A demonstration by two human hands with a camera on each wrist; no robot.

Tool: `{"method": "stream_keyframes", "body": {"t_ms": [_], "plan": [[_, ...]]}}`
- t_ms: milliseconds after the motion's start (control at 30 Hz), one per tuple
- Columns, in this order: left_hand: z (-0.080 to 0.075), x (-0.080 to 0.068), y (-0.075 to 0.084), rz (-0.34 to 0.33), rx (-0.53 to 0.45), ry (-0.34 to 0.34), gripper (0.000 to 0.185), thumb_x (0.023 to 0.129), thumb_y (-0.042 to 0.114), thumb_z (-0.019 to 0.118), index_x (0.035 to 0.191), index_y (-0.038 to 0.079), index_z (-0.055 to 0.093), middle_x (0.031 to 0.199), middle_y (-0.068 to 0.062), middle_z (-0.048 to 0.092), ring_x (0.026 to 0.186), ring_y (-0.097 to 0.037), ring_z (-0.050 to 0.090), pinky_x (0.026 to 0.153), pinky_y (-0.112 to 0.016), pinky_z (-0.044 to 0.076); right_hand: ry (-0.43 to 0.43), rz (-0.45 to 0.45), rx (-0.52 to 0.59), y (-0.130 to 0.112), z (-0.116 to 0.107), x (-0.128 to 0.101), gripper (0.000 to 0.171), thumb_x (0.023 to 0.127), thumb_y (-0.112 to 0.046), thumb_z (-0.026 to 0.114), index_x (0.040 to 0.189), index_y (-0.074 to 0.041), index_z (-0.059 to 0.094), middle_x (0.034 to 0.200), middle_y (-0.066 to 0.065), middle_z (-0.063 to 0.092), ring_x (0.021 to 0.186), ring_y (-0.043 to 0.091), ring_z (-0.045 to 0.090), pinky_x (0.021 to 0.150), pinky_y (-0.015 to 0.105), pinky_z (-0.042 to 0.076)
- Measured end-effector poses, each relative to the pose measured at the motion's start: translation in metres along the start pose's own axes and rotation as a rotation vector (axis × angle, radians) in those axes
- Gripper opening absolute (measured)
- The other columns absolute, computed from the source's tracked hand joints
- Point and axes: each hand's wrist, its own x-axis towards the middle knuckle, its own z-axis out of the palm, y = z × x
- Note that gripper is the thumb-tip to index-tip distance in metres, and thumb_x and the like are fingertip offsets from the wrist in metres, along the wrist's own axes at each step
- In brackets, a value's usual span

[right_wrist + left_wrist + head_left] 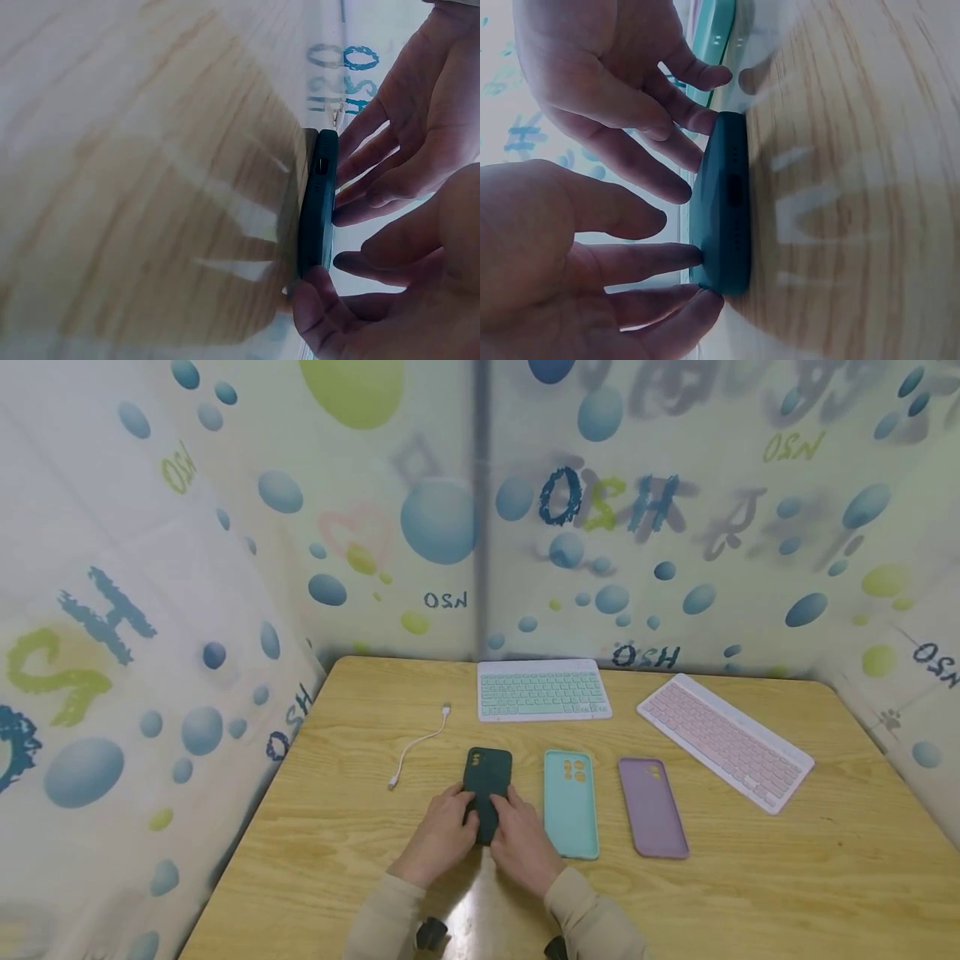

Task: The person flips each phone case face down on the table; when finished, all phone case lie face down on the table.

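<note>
A dark green phone case [489,777] lies back up on the table, its camera cutouts at the far end. From one long side my left hand [442,833] holds it, fingers along the edge and thumb over the back. My right hand [523,843] holds the opposite long side, with bent fingers at the rim. In the left wrist view the near end of the dark green case [735,195] shows a port opening and small holes. To its right lie a turquoise phone case [571,810] and a purple phone case [655,810], open sides up.
A keyboard with mint keys [546,692] lies at the back of the wooden table [315,843]. Another with pink keys [723,739] lies angled at the right. A short white cable [418,742] lies to the left. Patterned cloth walls [442,518] stand around the table.
</note>
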Motion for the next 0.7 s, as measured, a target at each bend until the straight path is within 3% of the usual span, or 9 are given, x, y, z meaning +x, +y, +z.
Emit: {"method": "stream_keyframes", "body": {"t_ms": [300, 700], "plan": [[0.0009, -0.0013, 0.0038, -0.024, 0.051, 0.006, 0.038, 0.097, 0.011, 0.054, 0.126, -0.013, 0.058, 0.144, -0.034, 0.043, 0.131, -0.050, 0.044, 0.105, -0.058, 0.042, -0.026, -0.007, -0.017, 0.0003, -0.0007, -0.0002, 0.044, 0.083, 0.007, 0.046, 0.125, 0.016, 0.056, 0.138, 0.044, 0.042, 0.121, 0.057, 0.049, 0.100, 0.060, 0.045], [0.0036, -0.0053, 0.0041, -0.043, 0.036, 0.010, 0.042, 0.096, 0.012, 0.056, 0.131, -0.011, 0.055, 0.147, -0.035, 0.039, 0.133, -0.050, 0.041, 0.105, -0.060, 0.041, -0.027, -0.025, -0.020, 0.0035, 0.0002, -0.0033, 0.047, 0.081, 0.006, 0.048, 0.126, 0.018, 0.054, 0.141, 0.045, 0.037, 0.121, 0.057, 0.049, 0.101, 0.060, 0.044]]}}
